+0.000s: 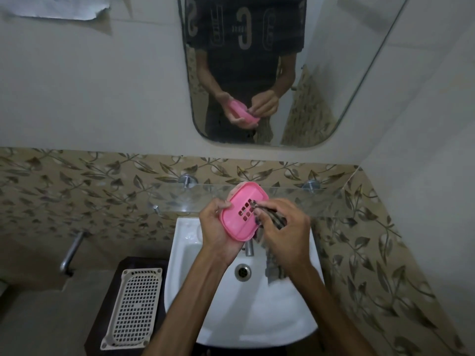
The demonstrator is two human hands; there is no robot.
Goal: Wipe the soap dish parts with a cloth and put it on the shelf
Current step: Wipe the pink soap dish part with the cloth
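Observation:
My left hand (216, 228) grips a pink soap dish part (243, 210) with several drain slots, tilted up above the white sink. My right hand (282, 228) pinches a dark patterned cloth (273, 263) and presses it against the dish's right edge near the slots. The rest of the cloth hangs down over the basin. Behind the hands, a glass shelf (323, 204) runs along the wall on metal brackets. I cannot tell whether a second dish part sits under the pink one.
The white sink (231, 317) has a tap (248, 247) and a drain (242, 271). A white perforated tray (133, 307) lies on a dark stand to the left. A mirror (270, 73) hangs above, and a metal wall tap (70, 253) juts out at left.

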